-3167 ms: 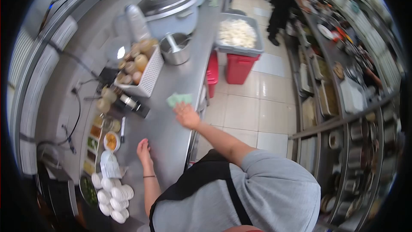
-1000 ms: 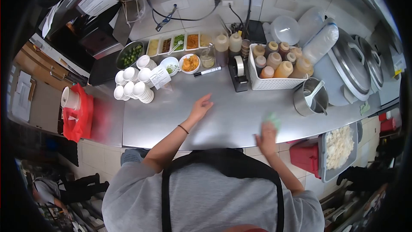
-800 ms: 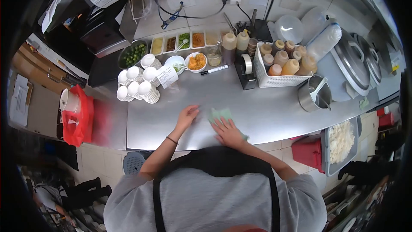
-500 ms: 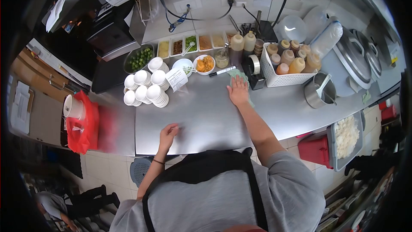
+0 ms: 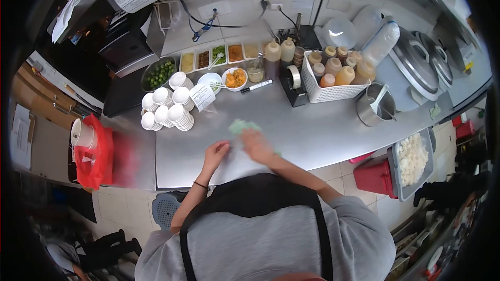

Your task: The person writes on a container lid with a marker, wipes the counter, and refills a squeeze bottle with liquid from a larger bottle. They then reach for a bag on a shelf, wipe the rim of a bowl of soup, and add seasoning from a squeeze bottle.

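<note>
My right hand (image 5: 256, 145), blurred by motion, presses a pale green cloth (image 5: 242, 126) onto the steel counter (image 5: 307, 135). The cloth bunches out past the fingertips. Just to the left, my left hand (image 5: 214, 156) hovers by the counter's front edge with its fingers curled together and nothing visible in them. Stacks of white paper cups (image 5: 179, 117) stand beyond my left hand, with a printed slip (image 5: 202, 97) beside them. Farther back lies a marker (image 5: 257, 86), near a bowl of orange food (image 5: 235, 78).
A white basket of sauce bottles (image 5: 333, 91), a tape dispenser (image 5: 295, 91) and a metal pot (image 5: 372, 109) stand at the right. Seasoning trays (image 5: 235, 53) line the back. A red bag (image 5: 96, 156) sits left; a tub of rice (image 5: 414, 161) is below right.
My right hand has swept the cloth from beside the tape dispenser leftward and toward me. My left hand has shifted slightly right. The view has moved a little.
</note>
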{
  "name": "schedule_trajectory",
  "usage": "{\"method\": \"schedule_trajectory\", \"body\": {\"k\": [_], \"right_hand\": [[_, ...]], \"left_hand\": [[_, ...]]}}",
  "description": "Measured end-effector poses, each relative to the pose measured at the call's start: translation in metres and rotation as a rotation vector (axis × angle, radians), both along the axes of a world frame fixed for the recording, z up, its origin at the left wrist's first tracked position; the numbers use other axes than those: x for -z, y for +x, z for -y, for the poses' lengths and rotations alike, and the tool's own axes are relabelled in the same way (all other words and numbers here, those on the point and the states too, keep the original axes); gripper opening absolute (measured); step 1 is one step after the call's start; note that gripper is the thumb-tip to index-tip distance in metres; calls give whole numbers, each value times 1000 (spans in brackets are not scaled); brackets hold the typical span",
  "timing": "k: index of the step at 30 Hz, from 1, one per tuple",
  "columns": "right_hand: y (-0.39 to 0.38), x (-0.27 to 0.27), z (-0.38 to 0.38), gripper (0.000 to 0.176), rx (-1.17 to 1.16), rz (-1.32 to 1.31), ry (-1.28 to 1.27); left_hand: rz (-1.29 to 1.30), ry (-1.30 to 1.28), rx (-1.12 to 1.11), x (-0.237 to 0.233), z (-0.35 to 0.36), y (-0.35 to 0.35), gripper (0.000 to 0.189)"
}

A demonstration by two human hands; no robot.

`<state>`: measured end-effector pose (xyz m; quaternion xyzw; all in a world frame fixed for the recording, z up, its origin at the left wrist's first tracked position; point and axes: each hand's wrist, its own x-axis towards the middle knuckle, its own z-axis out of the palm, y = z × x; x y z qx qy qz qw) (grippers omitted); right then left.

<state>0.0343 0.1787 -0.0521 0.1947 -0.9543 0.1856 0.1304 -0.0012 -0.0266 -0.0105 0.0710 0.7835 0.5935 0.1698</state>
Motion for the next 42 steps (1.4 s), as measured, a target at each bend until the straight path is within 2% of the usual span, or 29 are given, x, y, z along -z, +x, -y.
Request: {"method": "schedule_trajectory", "body": {"k": [2, 4, 6, 10, 12, 14, 15, 16, 19, 21, 23, 25, 27, 29, 31, 32, 34, 35, 40, 42], "right_hand": [[5, 26, -57, 51, 209, -204, -110], [27, 27, -123, 44, 415, -326, 55], [57, 14, -181, 43, 614, -157, 8], [128, 17, -268, 43, 924, -70, -24], [157, 34, -305, 38, 1111, -112, 49], [176, 36, -328, 32, 1279, -93, -8], [175, 24, -328, 27, 1333, -166, -54], [171, 13, -327, 27, 1323, -170, -47], [132, -39, -280, 21, 929, -232, -508], [98, -66, -244, 25, 701, -46, -389], [57, -84, -218, 35, 545, -131, -353], [9, -130, -196, 34, 434, -147, -466], [-51, -140, -201, 35, 403, -237, -503], [-114, -145, -211, 39, 475, -186, -557], [-186, -126, -234, 60, 569, -127, -477], [-197, -134, -232, 60, 559, -133, -476], [-217, -147, -224, 76, 635, 49, -386], [-233, -129, -230, 81, 566, -23, -378], [-234, -130, -228, 76, 588, 74, -277], [-231, -138, -231, 79, 579, -150, -565]], "left_hand": [[0, 12, 31, 3, -20, -7, 24], [7, 22, 62, 6, -32, -11, 24], [5, -6, 96, 9, -42, -11, 25], [24, 11, 111, 11, -46, -7, 26], [69, 18, 95, 9, -41, 0, 27], [95, 23, 77, 7, -32, 4, 28], [119, 32, 64, 9, -29, 5, 28], [120, 41, 55, 10, -26, 6, 28], [157, 34, -10, 15, -13, 10, 28], [159, 51, -21, 15, -10, 10, 28], [159, 54, -40, 13, -12, 10, 29], [163, 57, -60, 9, -14, 11, 29], [106, 70, -36, 2, -14, 11, 29], [72, 47, -55, -1, -13, 11, 28], [36, 23, -74, -4, -11, 10, 27], [26, 36, -91, -4, -8, 11, 26], [10, 51, -115, -3, 0, 15, 25], [32, 51, -148, -3, 5, 16, 24], [53, 46, -230, 0, 25, 26, 23], [82, 29, -254, -2, 27, 27, 24]]}}
